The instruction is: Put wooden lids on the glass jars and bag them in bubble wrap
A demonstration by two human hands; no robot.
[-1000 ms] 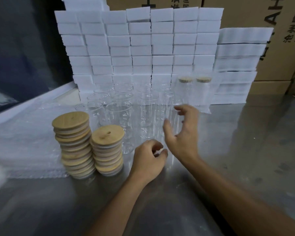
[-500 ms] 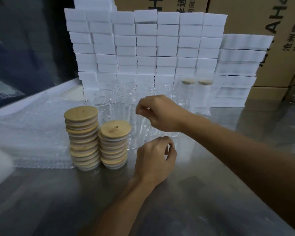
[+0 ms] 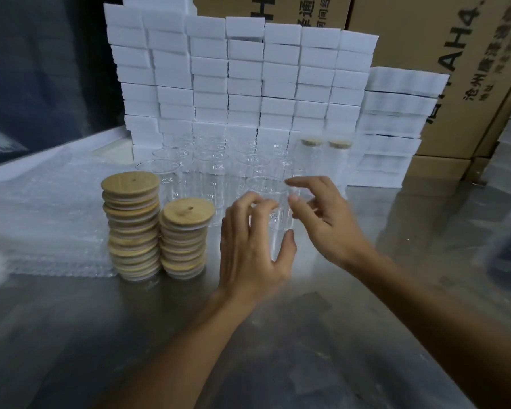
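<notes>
A clear glass jar (image 3: 273,211) stands upright on the steel table just in front of a group of several empty jars (image 3: 210,169). My left hand (image 3: 252,252) grips its lower half, fingers on the left side and thumb on the right. Beside the jar's upper right, my right hand (image 3: 325,222) has its fingers spread loosely by the rim; whether it touches the glass is unclear. Two stacks of round wooden lids, a taller stack (image 3: 132,225) and a shorter stack (image 3: 186,237), stand left of my hands. Flat bubble wrap bags (image 3: 42,228) lie at the far left.
Two lidded jars (image 3: 325,157) stand at the back right of the group. A wall of white foam blocks (image 3: 236,78) rises behind the jars, with cardboard cartons (image 3: 443,54) beyond. Bare steel tabletop (image 3: 410,261) stretches to the right and front.
My right hand drew a jar out of the group toward me and opened its fingers. My left hand uncurled from a fist and took hold of that jar.
</notes>
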